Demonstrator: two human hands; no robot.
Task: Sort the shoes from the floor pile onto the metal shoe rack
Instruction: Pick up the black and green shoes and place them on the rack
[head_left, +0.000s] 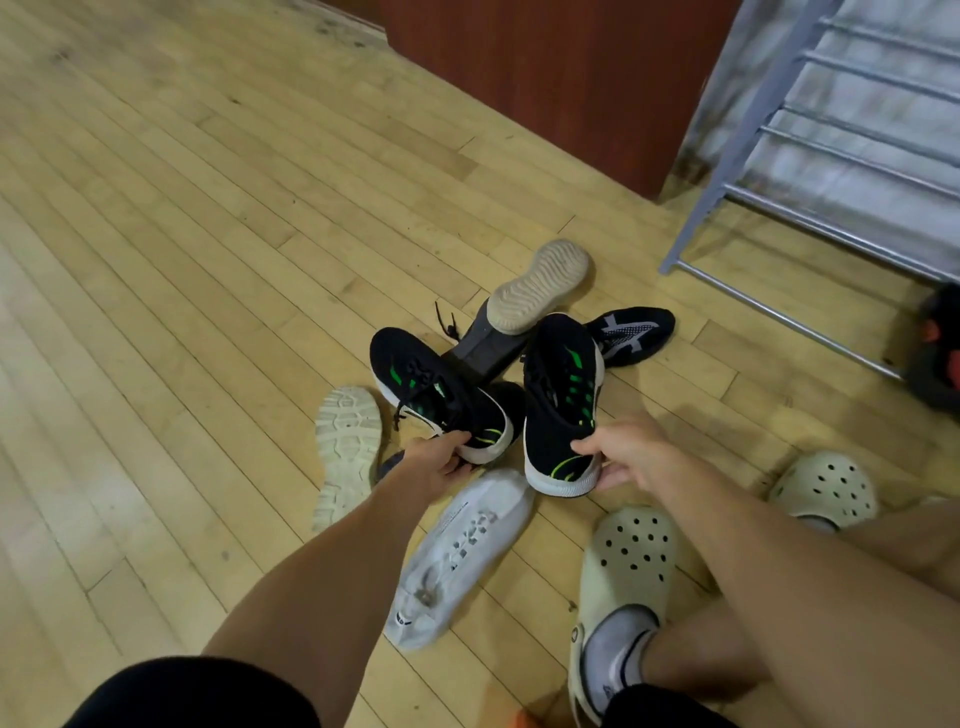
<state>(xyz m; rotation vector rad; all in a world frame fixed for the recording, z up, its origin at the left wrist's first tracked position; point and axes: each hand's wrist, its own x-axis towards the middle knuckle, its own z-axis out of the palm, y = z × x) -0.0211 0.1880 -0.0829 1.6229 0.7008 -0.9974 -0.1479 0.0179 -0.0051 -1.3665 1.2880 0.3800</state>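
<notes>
The left hand (440, 464) clamps the heel of a black knit sneaker with green stripes (431, 387) — fingers curled round it. The right hand (626, 457) pinches the matching sneaker (563, 400) by its heel.

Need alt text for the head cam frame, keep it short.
A person's left hand grips a black-and-green sneaker by the heel, and the right hand grips the matching sneaker, amid a pile of shoes on a wooden floor. A metal shoe rack stands at upper right; a white sneaker lies by the person's cream clogs.
</notes>
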